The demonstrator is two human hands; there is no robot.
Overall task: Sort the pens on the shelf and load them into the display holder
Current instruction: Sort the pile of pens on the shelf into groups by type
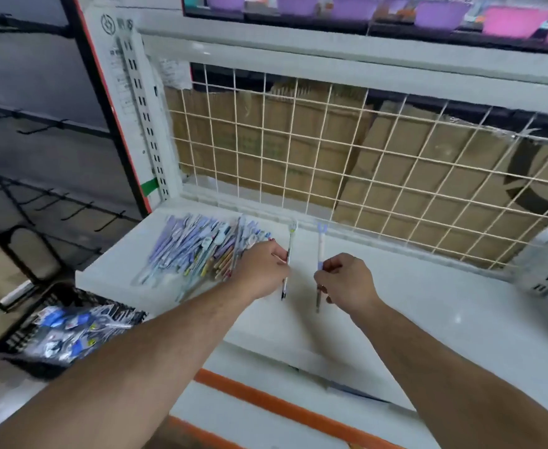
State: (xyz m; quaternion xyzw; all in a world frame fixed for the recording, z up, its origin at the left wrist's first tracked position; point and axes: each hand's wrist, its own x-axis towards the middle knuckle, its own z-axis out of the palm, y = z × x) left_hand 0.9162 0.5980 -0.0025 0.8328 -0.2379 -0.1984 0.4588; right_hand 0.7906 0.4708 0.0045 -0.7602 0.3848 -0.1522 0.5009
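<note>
White shelf (411,303) — pens (291,241) front-to-back, tips nearward

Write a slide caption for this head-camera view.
Left hand grips a grey pen, right hand a blue-topped pen, at the white shelf beside the pen pile.

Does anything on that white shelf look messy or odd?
Only the pen pile at the left end of the shelf: a loose, crisscrossed heap, unsorted. The left hand and right hand each hold one pen beside it.
</note>
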